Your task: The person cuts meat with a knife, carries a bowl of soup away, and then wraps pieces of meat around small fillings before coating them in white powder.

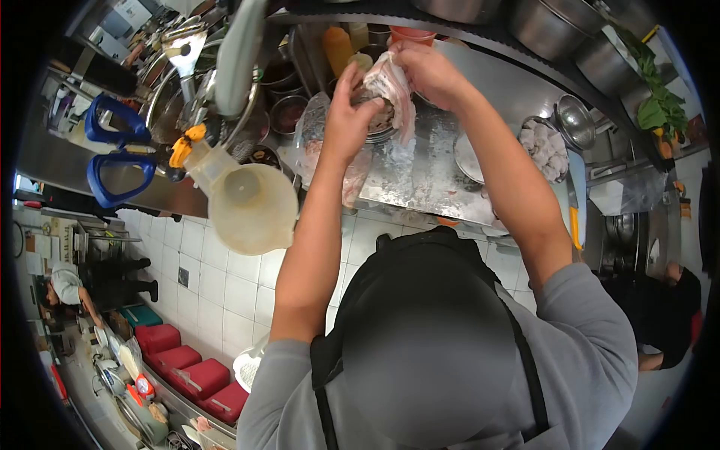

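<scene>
Steel surfaces fill this kitchen: a wet steel table (pixel 427 172) runs across the far side, with pots shelved above it. We hold a clear plastic bag (pixel 391 88) of pale, wet pieces just above a small steel bowl (pixel 381 129) at the far middle of the table. Our right hand (pixel 429 69) is clamped on the bag's upper film. Our left hand (pixel 346 120) is closed around its lower part, beside the bowl rim. We judge the bag light, limp and slippery, with film that tears easily. Grip belongs at the gathered film on top, with support under the sagging contents. A second bag (pixel 315 146) lies to the left, a plate of pale pieces (pixel 541 146) sits to the right, and a plastic jug (pixel 251 206) hangs at the near left.
</scene>
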Demonstrator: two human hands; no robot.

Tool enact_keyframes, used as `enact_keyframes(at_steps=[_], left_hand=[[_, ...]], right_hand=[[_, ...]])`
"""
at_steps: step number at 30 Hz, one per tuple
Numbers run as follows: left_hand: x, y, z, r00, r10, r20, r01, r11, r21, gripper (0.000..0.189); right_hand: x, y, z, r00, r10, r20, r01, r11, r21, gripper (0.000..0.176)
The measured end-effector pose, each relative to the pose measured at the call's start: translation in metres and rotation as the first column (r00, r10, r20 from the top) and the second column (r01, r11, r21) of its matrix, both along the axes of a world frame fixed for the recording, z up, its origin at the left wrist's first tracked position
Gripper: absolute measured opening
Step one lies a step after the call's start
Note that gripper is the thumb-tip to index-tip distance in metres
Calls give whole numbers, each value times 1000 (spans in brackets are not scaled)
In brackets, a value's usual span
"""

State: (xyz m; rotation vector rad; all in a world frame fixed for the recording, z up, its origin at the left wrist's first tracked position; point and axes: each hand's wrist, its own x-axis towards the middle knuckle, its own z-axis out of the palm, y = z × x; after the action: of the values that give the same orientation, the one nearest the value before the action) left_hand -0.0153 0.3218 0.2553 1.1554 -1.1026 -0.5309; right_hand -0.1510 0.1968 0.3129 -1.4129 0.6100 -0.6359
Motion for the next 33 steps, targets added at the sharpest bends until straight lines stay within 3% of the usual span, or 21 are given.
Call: enact_keyframes(at_steps=[1, 2, 5, 6, 9, 12, 13, 16, 19, 20, 23, 26, 28, 29, 32, 33], left_hand=[[-4, -10, 1, 997, -68, 44, 69, 998, -12, 59], [-6, -19, 0, 967, -237, -95, 242, 970, 39, 50], [-12, -24, 6, 936, -314, -158, 344, 910, 230, 37], [-14, -26, 3, 940, -296, -171, 333, 906, 263, 23], [-10, -24, -1, 939, -340, 54, 288, 862, 418, 18], [-6, -27, -7, 945, -326, -15, 287, 810, 511, 17], [-6, -26, -9, 947, -321, -21, 280, 789, 547, 17], [-10, -22, -12, 925, -298, 233, 74, 747, 661, 22], [-24, -10, -18, 724, -43, 689, -279, 895, 349, 28], [-26, -9, -14, 805, -126, 580, -262, 801, 538, 32], [-42, 0, -26, 788, 97, 609, -435, 787, 437, 35], [-69, 16, -13, 824, 302, 480, -491, 803, 337, 35], [-95, 27, 1, 800, 351, 486, -494, 845, 204, 30], [-106, 32, 6, 793, 373, 482, -489, 861, 139, 28], [-132, 30, 11, 618, 354, 702, -513, 858, 19, 35], [-139, 30, 12, 553, 350, 756, -535, 845, 0, 36]], right_hand=[[-9, 0, -1, 1000, 18, -14, -18, 1000, 3, 16], [-18, 1, 0, 998, 43, -51, -42, 999, 22, 17], [-38, -7, -20, 999, -5, -47, 5, 1000, 5, 17], [-47, -10, -24, 996, -13, -92, 13, 1000, -3, 16], [-71, -7, -39, 996, -10, -89, 15, 999, 49, 27], [-96, -4, -43, 945, 205, -253, -190, 978, 84, 32], [-101, -1, -44, 948, 214, -236, -198, 976, 87, 31], [-108, 0, -54, 949, 219, -229, -216, 976, 38, 26], [-108, 6, -61, 956, 169, -241, -177, 984, -11, 23], [-109, 8, -62, 955, 189, -228, -198, 980, -18, 24], [-110, 13, -64, 956, 236, -176, -238, 971, 9, 29], [-98, 14, -73, 972, 235, -29, -228, 962, 150, 36], [-91, 27, -64, 972, 193, 134, -224, 933, 282, 39], [-91, 34, -57, 974, 185, 135, -217, 931, 294, 39], [-85, 37, -49, 969, 186, 160, -224, 936, 270, 40], [-85, 40, -36, 981, 190, 30, -192, 962, 196, 41]])
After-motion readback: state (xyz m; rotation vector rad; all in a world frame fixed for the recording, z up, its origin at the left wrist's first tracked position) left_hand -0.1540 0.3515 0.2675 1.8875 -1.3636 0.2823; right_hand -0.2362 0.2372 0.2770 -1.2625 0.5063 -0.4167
